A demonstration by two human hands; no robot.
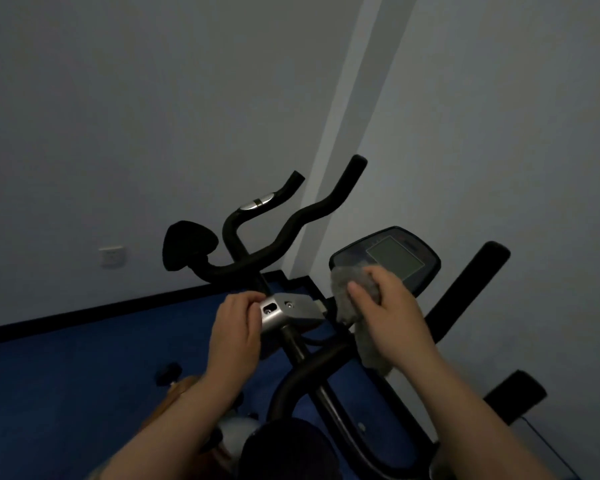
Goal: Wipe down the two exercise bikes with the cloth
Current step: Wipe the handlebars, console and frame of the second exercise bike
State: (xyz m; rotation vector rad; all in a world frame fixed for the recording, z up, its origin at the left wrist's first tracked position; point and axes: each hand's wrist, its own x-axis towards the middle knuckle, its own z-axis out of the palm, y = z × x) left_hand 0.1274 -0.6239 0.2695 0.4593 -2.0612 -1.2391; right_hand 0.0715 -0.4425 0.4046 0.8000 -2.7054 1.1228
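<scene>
The right hand point(388, 306) grips a grey cloth point(352, 306), fingers curled round its upper bunch and thumb across the front; the cloth is pressed against the lower left edge of the bike's console point(392, 258), and its loose end hangs down below the hand on the near side; the left hand point(238, 323) sits to the left, fingers curled at the end of the silver bracket point(291, 308) under the handlebars, touching it; black handlebars point(291, 223) rise beyond both hands toward the far wall point(153, 98); a dark seat pad point(187, 249) shows at far left; blue floor point(66, 375) lies below.
</scene>
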